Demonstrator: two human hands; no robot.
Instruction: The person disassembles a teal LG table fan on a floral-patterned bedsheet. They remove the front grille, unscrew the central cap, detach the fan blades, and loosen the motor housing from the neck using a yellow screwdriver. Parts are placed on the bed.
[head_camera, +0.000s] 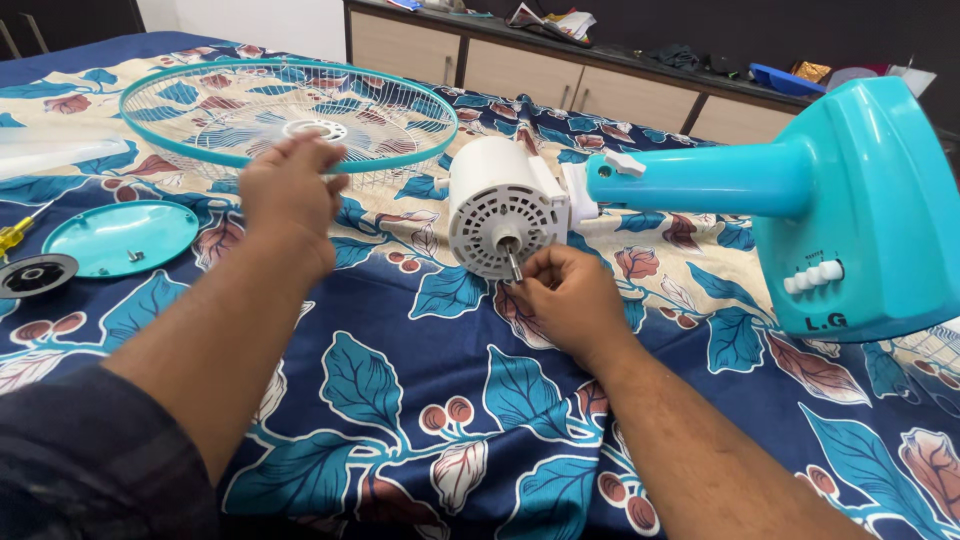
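Head view, sole camera; items as I log them from my remote seat.

1. Fan body (800, 200): turquoise stand and neck laid on its side across the floral bedsheet (400, 400), base to my right with white push-buttons facing up. Lying flat, it cannot tip, and the motor end is presented toward me.

2. Motor housing (500, 205): white, vented, at the neck's end near the middle of the bed. Its metal shaft (512, 262) juts toward the camera, bare of blade and grille.

3. Right hand (568, 300): just below the housing, fingertips pinched together at the shaft's tip. I cannot tell whether a small part sits between them.

4. Left hand (290, 195): raised over the sheet, blurred, back toward me, fingers loosely curled and holding nothing I can make out. It hovers in front of the grille, not touching it as far as I can see.

5. Wire grille (290, 115): turquoise-rimmed, resting flat at the far left, set apart from the motor.

6. Round turquoise cover (120, 237): lying open side up, a small screw inside it, which keeps the screw from rolling off.

7. Black round piece (35, 275) and yellow-handled screwdriver (20, 232): at the left edge, within reach.

8. Cabinets (560, 70): behind the bed, clutter on top.
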